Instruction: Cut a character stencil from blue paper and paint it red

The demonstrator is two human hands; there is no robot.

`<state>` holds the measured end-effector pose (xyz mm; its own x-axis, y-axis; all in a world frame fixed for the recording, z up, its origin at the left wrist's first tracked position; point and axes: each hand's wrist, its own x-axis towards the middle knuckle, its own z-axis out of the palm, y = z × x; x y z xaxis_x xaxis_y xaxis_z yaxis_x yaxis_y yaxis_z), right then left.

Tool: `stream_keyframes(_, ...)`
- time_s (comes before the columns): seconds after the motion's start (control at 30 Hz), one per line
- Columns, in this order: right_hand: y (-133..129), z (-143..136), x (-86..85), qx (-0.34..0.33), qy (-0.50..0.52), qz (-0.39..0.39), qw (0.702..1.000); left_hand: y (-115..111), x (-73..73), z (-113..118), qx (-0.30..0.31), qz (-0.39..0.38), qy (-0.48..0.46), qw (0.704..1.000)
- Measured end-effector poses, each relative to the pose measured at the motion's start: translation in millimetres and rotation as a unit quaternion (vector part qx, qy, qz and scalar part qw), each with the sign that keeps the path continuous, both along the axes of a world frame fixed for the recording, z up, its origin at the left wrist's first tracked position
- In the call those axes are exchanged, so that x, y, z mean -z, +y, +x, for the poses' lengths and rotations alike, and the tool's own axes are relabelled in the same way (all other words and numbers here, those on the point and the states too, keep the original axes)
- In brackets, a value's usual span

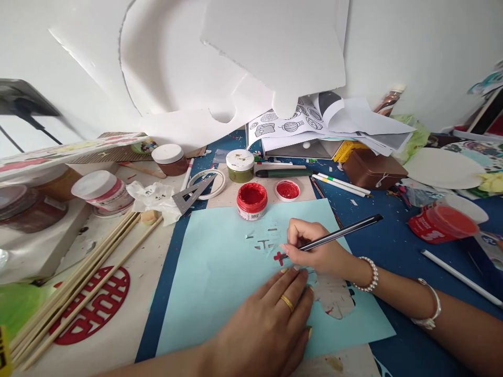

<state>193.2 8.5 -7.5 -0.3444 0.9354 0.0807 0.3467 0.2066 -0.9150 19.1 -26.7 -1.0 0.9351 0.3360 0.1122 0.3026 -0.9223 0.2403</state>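
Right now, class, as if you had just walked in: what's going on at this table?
A person is working on a pale blue sheet that has small shapes cut out of it. Their right hand holds a slim dark tool, its tip end by a small red cross-shaped mark. Their left hand lies spread on the sheet just below. Beyond, an open pot of red paint stands at the sheet's far edge, beside a red-smeared lid.
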Motion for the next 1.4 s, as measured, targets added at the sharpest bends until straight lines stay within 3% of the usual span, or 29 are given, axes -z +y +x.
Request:
stream_keyframes(0.27,-0.2,-0.8,-2.2,-0.014,0.006,-0.023,1.0,0.0,-0.7,0.2,0.0,-0.003,0.008,1.0)
stream_keyframes(0.9,0.6,1.7,2.6,0.029,0.024,0.017,0.999,-0.2,-1.0,0.3,-0.004,-0.007,-0.008,1.0)
stream_keyframes(1.4,2.0,-0.2,2.1,0.021,0.016,0.015,1.0,-0.7,0.2,0.2,-0.009,-0.014,-0.015,1.0)
